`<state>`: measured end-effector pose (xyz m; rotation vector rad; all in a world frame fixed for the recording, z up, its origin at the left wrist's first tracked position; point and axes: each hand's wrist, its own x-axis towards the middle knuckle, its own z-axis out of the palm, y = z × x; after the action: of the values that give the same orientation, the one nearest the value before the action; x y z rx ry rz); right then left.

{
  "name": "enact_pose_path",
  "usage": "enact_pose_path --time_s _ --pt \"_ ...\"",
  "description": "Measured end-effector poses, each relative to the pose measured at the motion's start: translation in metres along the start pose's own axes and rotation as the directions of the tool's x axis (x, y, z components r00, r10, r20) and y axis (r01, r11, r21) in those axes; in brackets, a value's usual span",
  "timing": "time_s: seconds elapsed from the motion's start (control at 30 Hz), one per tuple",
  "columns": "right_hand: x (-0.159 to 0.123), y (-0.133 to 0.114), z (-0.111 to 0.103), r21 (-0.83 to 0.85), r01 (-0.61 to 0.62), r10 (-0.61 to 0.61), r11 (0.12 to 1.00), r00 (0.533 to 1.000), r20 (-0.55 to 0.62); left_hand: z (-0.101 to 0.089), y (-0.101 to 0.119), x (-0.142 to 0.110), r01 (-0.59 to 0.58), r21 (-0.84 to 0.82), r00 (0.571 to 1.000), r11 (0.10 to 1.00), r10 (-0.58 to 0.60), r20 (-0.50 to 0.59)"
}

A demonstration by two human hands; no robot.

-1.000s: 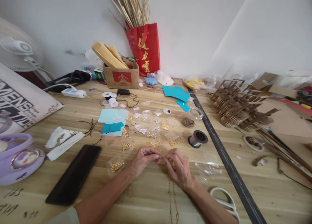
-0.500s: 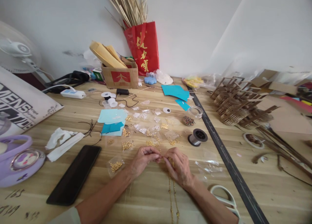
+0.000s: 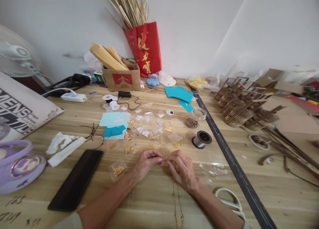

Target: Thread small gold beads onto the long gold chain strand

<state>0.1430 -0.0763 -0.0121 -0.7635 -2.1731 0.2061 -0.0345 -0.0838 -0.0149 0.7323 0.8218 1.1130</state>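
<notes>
My left hand and my right hand meet fingertip to fingertip above the wooden table. Thumb and forefinger of the left are pinched on something too small to make out. The right is closed round a gold beaded chain, whose two strands hang from under the palm toward the front edge. Just beyond the hands lie small bags of gold beads and silvery pieces. One more bag of gold beads rests left of my left wrist.
A wire spool stands right of the hands, with white-handled scissors by my right forearm. On the left lie a black phone and a purple container. Behind are a cardboard box, a red bag and small wooden baskets.
Both hands keep almost the same pinched pose, and the chain hangs as before. The camera view has shifted slightly.
</notes>
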Motion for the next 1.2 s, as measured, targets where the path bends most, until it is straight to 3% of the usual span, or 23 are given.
enact_pose_path --time_s 1.2 --pt "0.0005 -0.0008 -0.0002 -0.003 0.007 -0.007 1.0 1.0 0.015 0.0015 0.0024 -0.0005 0.002 0.031 1.0 1.0 -0.002 -0.018"
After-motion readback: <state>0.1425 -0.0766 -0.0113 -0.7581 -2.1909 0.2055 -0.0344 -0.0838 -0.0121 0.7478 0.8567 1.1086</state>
